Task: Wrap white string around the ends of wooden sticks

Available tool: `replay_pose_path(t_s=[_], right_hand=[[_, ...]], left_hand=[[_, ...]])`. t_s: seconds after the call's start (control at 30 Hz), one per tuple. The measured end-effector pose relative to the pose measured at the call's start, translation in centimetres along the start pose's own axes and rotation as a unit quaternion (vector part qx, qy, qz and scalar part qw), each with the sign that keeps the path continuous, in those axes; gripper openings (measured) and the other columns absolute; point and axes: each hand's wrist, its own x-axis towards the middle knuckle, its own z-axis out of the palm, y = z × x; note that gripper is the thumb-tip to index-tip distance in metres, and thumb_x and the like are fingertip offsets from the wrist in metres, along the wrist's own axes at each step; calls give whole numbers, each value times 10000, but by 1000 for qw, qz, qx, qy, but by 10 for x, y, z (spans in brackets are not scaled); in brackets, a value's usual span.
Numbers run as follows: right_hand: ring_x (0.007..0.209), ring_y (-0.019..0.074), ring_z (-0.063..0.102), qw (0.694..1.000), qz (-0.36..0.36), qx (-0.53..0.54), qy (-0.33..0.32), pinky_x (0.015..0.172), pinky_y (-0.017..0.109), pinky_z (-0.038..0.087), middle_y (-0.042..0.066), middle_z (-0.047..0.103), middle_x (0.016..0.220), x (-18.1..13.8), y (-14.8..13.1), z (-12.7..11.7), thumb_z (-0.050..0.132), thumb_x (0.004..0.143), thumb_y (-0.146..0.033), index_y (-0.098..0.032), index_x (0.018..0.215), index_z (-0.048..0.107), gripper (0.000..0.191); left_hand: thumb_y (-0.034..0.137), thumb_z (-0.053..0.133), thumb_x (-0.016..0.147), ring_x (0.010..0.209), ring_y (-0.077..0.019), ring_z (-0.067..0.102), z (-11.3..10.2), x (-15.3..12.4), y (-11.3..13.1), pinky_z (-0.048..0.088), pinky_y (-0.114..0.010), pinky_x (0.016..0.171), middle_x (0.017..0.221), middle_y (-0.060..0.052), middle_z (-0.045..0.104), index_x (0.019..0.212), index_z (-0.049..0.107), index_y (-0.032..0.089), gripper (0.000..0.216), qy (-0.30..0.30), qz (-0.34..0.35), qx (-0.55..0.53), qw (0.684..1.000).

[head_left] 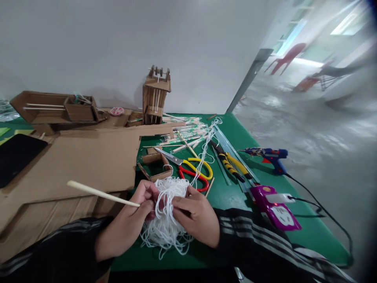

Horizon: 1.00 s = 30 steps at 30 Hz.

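A loose, tangled bundle of white string (167, 232) lies at the table's near edge between my hands. My left hand (132, 216) is closed, a pale wooden chopstick (100, 192) held under the thumb and pointing out to the left; its fingertips also touch the string. From the right, my right hand (197, 214) pinches strands of the string, fingers closed. One length of string runs from the bundle up past the scissors toward the back of the table. Just beyond my hands lie scissors (188, 164) with red and yellow handles and a small open cardboard frame (156, 165).
Cardboard sheets (88, 157) cover the left side, with a black phone-like slab (20, 157). Two cardboard models (156, 98) stand by the wall. Wrapped chopsticks (188, 131), pliers (232, 163), a blue glue gun (271, 155) and a purple power strip (273, 208) are on the green table.
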Motion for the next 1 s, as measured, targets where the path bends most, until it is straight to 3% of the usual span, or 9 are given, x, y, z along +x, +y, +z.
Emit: replay_pose_path(t_s=[0.17,0.27,0.5,0.8,1.0], right_hand=[[481,110,309,1000,15,-3,7,680,313,339,-45,639,568,0,0,1,496,863,-89,-207,668,650,275],[529,125,379,1000,16,11,25,637,300,350,-36,680,596,0,1,3,556,877,-145,-219,679,682,246],[516,115,402,999,32,25,29,638,300,360,-43,705,598,0,1,7,625,893,-279,-227,701,724,222],[510,105,380,999,34,22,12,697,306,341,-43,667,559,-3,2,8,623,875,-268,-213,665,710,234],[523,96,304,997,65,25,15,673,275,338,-65,505,448,-2,0,8,638,832,-258,-175,502,592,343]], left_hand=[[129,312,957,714,-126,451,-1,-2,-1,390,-230,651,827,34,490,989,430,263,181,-19,57,-4,998],[147,301,978,738,-131,454,-1,-4,2,391,-242,674,850,22,486,978,441,255,177,-35,83,9,996],[260,319,1012,747,-146,416,2,-8,9,370,-258,687,829,14,450,951,461,250,155,-13,119,69,990],[195,392,945,785,-148,422,14,-8,-1,368,-266,726,887,7,489,1007,493,254,132,-43,107,-135,984],[221,490,889,766,-151,438,27,-2,-4,373,-258,690,858,-1,517,971,524,232,90,6,104,-203,974]])
